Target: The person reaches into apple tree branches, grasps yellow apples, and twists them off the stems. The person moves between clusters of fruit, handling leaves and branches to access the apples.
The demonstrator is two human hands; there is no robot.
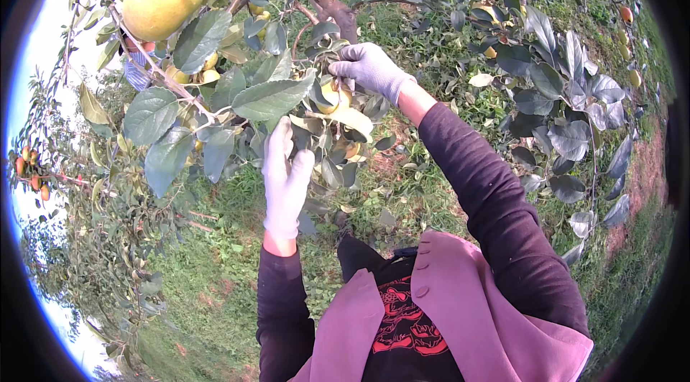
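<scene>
My right hand [373, 70], in a pale knitted glove, reaches into an apple tree with its fingertips pinched together. They close on a leafy twig [330, 51] just above a yellow apple [335, 96]; the exact spot of the grip is partly hidden. Below that apple, a pale yellowish leaf [353, 119] catches the sun. Lower and to the left, my left hand [287, 182], gloved alike, is raised with thumb and fingers apart and nothing seen in it. Its fingertips come up beside a broad green leaf [275, 97].
A large yellow apple [163, 0] hangs close at the upper left. The tree trunk [337, 10] rises behind my right hand. Leafy branches [566, 91] hang at the right. Partly behind leaves at left is another person's striped sleeve [140, 69]. Grass [215, 296] covers the ground.
</scene>
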